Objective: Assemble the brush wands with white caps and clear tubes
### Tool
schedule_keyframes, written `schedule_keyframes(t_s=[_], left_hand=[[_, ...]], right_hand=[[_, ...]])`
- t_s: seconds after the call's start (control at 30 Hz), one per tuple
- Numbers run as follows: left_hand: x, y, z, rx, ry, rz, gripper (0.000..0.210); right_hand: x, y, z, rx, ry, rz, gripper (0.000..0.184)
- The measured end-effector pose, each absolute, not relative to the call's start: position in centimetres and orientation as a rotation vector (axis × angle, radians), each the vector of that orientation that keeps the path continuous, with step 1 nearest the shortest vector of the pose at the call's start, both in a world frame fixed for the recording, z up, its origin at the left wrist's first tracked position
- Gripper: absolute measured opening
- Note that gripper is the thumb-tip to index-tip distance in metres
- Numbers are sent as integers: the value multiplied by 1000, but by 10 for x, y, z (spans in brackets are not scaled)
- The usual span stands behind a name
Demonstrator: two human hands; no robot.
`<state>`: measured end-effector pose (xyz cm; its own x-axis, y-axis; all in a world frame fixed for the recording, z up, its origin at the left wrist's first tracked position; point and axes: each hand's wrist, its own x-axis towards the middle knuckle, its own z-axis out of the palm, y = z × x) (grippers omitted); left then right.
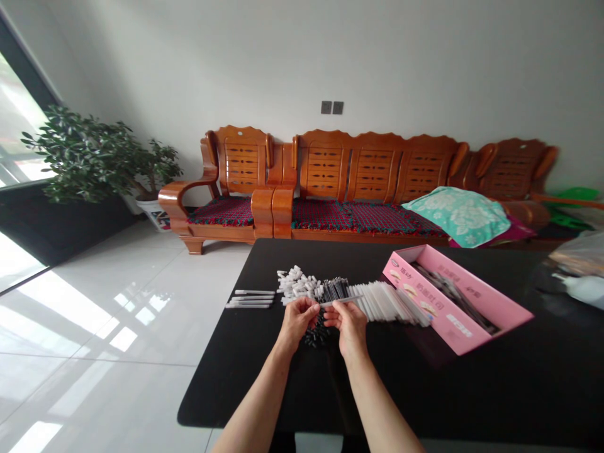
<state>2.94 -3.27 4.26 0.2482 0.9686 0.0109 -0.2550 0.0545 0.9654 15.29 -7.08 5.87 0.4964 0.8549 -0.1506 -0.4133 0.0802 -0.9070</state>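
Just above the table, my left hand (pixel 300 318) and my right hand (pixel 348 321) face each other, fingertips pinched on a thin pale pen barrel (pixel 346 299) that spans the gap between them. Behind my hands lie a heap of white pen caps (pixel 296 284), a bunch of dark pen refills (pixel 335 288) and a row of translucent white pen barrels (pixel 380 300). Small black pieces (pixel 314 336) are piled under and between my hands, partly hidden by them. Several capped pens (pixel 250 299) lie side by side at the table's left edge.
A pink box (pixel 457 321) with long dark sticks inside stands on the black table (pixel 472 390) at the right. A clear plastic bag (pixel 580 261) sits at the far right. Behind are a wooden sofa (pixel 325 163) and a potted plant (pixel 104 157).
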Motion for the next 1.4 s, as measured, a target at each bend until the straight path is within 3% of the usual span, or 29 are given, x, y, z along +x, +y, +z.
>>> schedule_keyframes(t_s=[0.23, 0.5, 0.77, 0.9, 1.0, 1.4], left_hand=[[28, -35, 41, 1147, 894, 1039, 47], [25, -36, 39, 1347, 929, 1070, 30], [25, -52, 42, 1908, 1078, 1174, 7], [6, -42, 29, 1718, 1202, 1182, 23], [-19, -25, 19, 1540, 1496, 1259, 23], [-24, -13, 7, 1982, 1782, 810, 8]], right_hand=[[152, -70, 57, -1141, -495, 1017, 25], [154, -68, 55, -1168, -469, 1055, 23], [156, -68, 44, -1205, -367, 1090, 20], [165, -73, 37, -1227, -391, 1022, 17], [171, -77, 28, -1264, -454, 972, 17], [170, -75, 3, -1295, -555, 984, 19]])
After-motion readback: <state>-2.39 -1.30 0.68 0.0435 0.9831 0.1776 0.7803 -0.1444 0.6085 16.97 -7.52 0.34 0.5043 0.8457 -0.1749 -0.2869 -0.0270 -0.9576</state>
